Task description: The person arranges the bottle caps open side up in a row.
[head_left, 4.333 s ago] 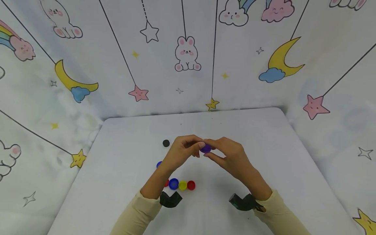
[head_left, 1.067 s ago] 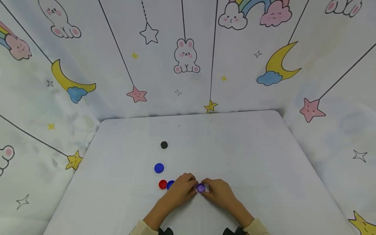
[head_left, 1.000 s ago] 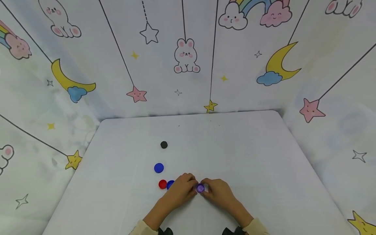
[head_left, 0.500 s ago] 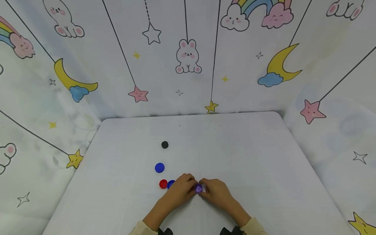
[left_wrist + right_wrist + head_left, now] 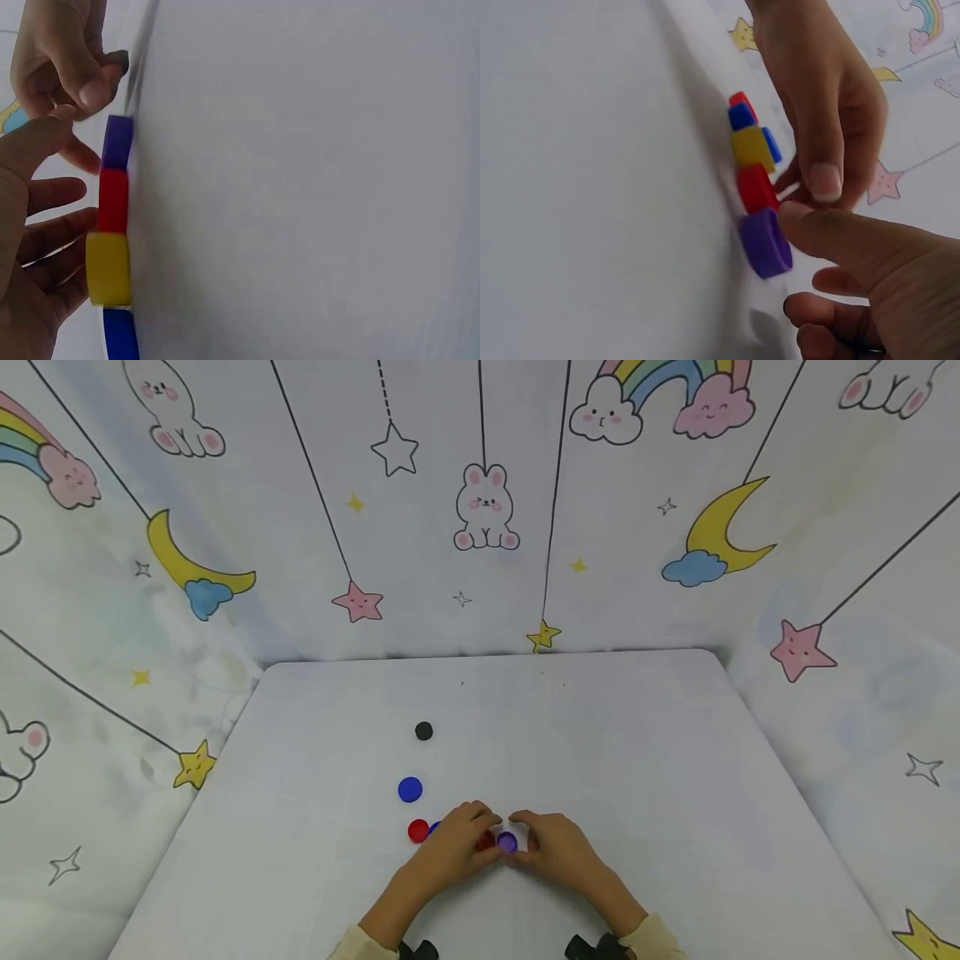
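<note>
A purple bottle cap (image 5: 507, 843) stands hollow side up at the right end of a row of caps on the white table. Beside it come a red cap (image 5: 113, 201), a yellow cap (image 5: 109, 268), a blue cap (image 5: 121, 334) and another red cap (image 5: 418, 832) at the left end. My left hand (image 5: 453, 847) arches over the row, fingers loosely spread behind the red and yellow caps, hiding part of it in the head view. My right hand (image 5: 558, 847) is spread at the purple cap's right, its thumb at the cap's rim and the other fingers apart from it.
A separate blue cap (image 5: 410, 790) lies behind the row's left part, and a black cap (image 5: 423, 731) lies farther back. A cloth backdrop with printed bunnies, stars and moons rises behind the white table (image 5: 637, 735).
Both hands brought the purple cap down from the air to the row's right end and moved it left against the red cap. Now the fingers have spread away from it.
</note>
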The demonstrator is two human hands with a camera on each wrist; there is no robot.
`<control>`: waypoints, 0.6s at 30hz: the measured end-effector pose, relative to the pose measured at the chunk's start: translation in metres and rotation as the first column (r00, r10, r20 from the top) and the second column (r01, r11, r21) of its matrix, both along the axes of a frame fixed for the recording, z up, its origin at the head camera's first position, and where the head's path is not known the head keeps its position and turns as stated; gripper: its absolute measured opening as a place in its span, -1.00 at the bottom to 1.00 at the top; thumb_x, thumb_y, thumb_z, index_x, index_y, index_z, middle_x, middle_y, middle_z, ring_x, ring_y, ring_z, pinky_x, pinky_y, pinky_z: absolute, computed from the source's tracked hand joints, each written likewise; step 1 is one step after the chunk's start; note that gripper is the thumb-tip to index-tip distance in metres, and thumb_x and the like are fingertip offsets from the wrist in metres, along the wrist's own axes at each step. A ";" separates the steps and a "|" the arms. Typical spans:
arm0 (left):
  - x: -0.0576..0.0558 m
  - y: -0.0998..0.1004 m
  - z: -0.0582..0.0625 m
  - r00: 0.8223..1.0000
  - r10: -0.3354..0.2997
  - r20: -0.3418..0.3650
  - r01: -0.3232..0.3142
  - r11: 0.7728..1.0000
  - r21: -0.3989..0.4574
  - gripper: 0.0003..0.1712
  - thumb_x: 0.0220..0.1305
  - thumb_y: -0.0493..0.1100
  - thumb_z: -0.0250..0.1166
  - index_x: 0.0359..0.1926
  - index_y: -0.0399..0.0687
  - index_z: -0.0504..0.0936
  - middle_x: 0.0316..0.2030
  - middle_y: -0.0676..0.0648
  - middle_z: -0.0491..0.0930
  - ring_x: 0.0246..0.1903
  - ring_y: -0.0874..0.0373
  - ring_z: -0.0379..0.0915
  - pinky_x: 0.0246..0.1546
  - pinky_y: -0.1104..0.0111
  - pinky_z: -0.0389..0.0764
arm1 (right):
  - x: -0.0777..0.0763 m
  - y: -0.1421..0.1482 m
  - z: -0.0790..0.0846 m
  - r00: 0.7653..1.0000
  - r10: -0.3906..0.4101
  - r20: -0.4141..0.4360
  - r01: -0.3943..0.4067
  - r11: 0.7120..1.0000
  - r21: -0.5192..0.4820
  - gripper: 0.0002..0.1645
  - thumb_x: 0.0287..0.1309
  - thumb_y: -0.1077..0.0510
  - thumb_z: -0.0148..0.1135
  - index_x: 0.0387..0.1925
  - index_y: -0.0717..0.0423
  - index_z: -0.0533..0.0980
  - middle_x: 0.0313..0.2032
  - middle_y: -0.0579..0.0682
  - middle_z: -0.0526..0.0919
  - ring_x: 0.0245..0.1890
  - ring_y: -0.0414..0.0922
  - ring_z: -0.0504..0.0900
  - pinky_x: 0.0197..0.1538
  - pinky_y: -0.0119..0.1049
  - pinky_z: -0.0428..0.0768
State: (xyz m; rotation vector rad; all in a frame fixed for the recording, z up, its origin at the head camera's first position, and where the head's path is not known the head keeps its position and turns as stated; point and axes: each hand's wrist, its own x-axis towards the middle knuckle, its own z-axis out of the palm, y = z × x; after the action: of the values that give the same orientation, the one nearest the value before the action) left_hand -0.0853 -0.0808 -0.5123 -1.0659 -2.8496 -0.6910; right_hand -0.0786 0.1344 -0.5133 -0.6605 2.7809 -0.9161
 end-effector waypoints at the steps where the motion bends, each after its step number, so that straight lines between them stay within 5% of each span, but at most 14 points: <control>1: -0.001 -0.002 0.001 1.000 0.019 0.002 -0.019 1.000 -0.006 -0.59 0.26 0.05 0.35 0.03 -0.07 0.63 -0.07 0.03 0.58 -0.06 0.18 0.50 0.01 0.39 0.58 | -0.002 0.002 0.001 1.000 -0.008 0.002 0.008 1.000 -0.004 -0.44 -0.01 0.01 0.50 0.04 0.10 0.58 -0.65 -0.33 0.41 -0.66 -0.43 0.29 -0.57 -0.48 0.33; 7: -0.009 -0.017 0.008 0.987 0.150 0.061 -0.153 0.986 0.059 -0.66 0.33 -0.01 0.30 0.01 -0.10 0.64 -0.06 0.00 0.55 -0.02 0.13 0.51 0.05 0.28 0.60 | -0.018 0.004 0.004 0.998 -0.036 -0.052 0.037 0.999 0.018 -0.51 0.08 0.00 0.45 0.03 0.09 0.58 -0.62 -0.33 0.43 -0.62 -0.41 0.31 -0.51 -0.49 0.38; 11: -0.024 -0.024 0.013 0.971 0.239 0.012 -0.238 0.964 0.117 -0.70 0.29 -0.07 0.34 -0.05 -0.15 0.65 -0.09 -0.04 0.54 -0.06 0.10 0.51 -0.02 0.27 0.63 | -0.032 -0.001 0.005 0.996 -0.057 -0.073 0.057 0.998 0.007 -0.55 0.09 0.02 0.44 0.01 0.07 0.60 -0.54 -0.28 0.52 -0.54 -0.36 0.39 -0.43 -0.49 0.47; 18: -0.065 -0.036 0.013 0.900 0.429 -0.081 -0.403 0.888 0.222 -0.77 0.21 -0.23 0.39 -0.14 -0.27 0.66 -0.11 -0.21 0.54 -0.15 -0.03 0.51 -0.13 0.20 0.63 | -0.061 -0.018 0.004 0.999 -0.034 -0.022 0.033 0.999 -0.038 -0.52 0.12 0.07 0.43 0.06 0.10 0.57 -0.28 -0.11 0.65 -0.37 -0.27 0.53 -0.26 -0.43 0.59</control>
State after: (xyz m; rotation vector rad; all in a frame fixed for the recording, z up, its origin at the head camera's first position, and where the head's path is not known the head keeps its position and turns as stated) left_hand -0.1503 -0.1163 -0.4991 -0.4257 -2.6879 -0.8100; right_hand -0.1394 0.1162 -0.5097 -0.6363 2.8095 -0.9752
